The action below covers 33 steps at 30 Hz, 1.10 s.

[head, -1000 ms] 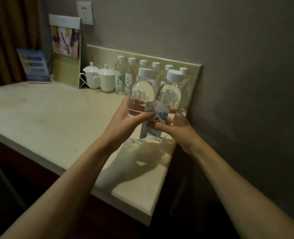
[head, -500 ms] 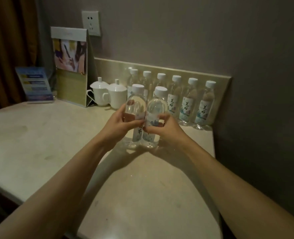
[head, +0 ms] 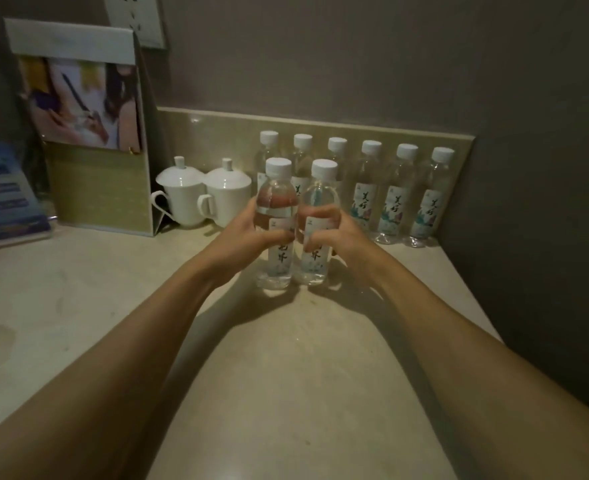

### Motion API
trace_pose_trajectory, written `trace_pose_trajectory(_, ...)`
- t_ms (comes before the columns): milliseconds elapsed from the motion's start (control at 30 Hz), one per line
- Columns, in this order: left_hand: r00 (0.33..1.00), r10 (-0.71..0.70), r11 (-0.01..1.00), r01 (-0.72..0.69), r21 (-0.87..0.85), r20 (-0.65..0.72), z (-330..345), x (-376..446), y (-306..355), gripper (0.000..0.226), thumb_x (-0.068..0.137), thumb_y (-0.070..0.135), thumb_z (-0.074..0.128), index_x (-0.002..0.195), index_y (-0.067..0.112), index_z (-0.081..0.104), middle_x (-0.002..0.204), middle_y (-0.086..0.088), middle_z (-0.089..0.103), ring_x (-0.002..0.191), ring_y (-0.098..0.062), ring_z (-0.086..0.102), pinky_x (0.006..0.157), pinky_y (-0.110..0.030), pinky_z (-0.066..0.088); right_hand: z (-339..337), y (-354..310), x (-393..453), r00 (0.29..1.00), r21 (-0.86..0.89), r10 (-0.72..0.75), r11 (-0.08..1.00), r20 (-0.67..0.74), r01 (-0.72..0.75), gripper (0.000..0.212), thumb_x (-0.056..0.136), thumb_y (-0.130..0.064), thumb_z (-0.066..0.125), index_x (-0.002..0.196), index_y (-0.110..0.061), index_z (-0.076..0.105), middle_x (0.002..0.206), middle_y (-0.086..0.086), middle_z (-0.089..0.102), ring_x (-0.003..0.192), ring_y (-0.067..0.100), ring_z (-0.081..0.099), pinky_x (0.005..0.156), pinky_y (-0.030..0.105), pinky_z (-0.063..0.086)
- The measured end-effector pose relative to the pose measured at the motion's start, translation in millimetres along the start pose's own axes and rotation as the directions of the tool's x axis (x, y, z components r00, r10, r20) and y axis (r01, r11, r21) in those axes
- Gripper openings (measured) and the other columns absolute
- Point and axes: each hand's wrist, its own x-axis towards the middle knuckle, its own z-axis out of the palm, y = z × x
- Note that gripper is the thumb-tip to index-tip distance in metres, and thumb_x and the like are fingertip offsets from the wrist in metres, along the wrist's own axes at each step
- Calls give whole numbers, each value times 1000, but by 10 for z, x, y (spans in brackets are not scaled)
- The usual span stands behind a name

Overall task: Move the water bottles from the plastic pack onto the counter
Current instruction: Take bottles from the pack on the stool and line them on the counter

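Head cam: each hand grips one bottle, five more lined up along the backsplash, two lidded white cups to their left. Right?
Not quite: the head view shows six bottles in the back row, not five. The rest holds: the left hand grips the left bottle, the right hand grips the right bottle, and two lidded white cups stand left of the row.

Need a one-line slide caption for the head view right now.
Left hand and right hand each grip a water bottle before six bottles lined along the counter back.
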Motion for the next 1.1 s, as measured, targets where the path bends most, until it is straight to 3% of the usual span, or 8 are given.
trace_pose_trajectory(133,1000,3,999,-1,-53,25,-153,91,-77,65,76,13,75,136,18,49,119,-2,68,107,-11,68,94,-32,51,106,-80,0,999,2,10,1000,-44,-10,67,54,-4,72,119,-12,55,122,14,59,114,28,58,103,50,44)
trace_pose_trajectory(233,999,17,998,-14,-63,44,-162,104,-132,72,72,22,79,136,27,47,116,10,69,104,-1,68,83,-18,52,105,-61,-64,1000,-62,-10,998,22,11,62,72,-8,74,129,-21,52,127,4,60,118,21,57,105,47,41)
trace_pose_trajectory(300,997,47,998,-50,46,55,-192,88,-154,74,73,35,83,137,29,47,114,15,68,102,3,68,77,-13,55,106,-1,-156,1000,-115,-3,993,21,6,58,79,-26,76,131,-27,50,123,-4,63,112,13,61,102,43,46)
trace_pose_trajectory(367,997,50,960,-64,273,59,-239,76,-185,75,70,45,82,135,26,51,119,10,68,105,-6,68,87,-27,59,138,56,-248,998,-247,-25,969,-57,10,64,74,-41,79,130,-29,48,119,-9,64,106,8,63,97,42,51)
trace_pose_trajectory(500,996,18,848,30,528,-86,-240,-12,-236,68,66,48,85,124,22,59,115,2,70,98,-14,66,85,-36,59,279,142,-309,974,-541,-113,841,-195,-11,73,72,-49,78,132,-23,46,126,-1,61,112,19,60,93,44,53)
trace_pose_trajectory(767,979,74,854,37,519,-191,-170,89,-316,52,70,37,86,113,18,62,99,5,68,80,-3,63,64,-17,48,414,182,-193,911,-597,-110,785,-399,-167,66,76,-48,73,119,-12,38,118,9,63,102,31,64,77,40,55)
trace_pose_trajectory(1000,942,61,861,118,495,-330,-60,282,-407,52,73,35,85,111,14,57,105,-1,66,92,-17,63,81,-37,57,426,173,4,898,-521,-69,833,-435,-188,56,80,-40,70,120,-15,41,121,10,62,106,32,62,78,34,50)
trace_pose_trajectory(1100,913,44,861,170,479,-405,-29,337,-422,48,73,35,85,103,15,54,102,-4,63,92,-19,61,75,-33,53,448,163,65,886,-505,-59,838,-460,-207,58,81,-41,70,122,-14,40,124,11,59,108,33,60,85,41,52)
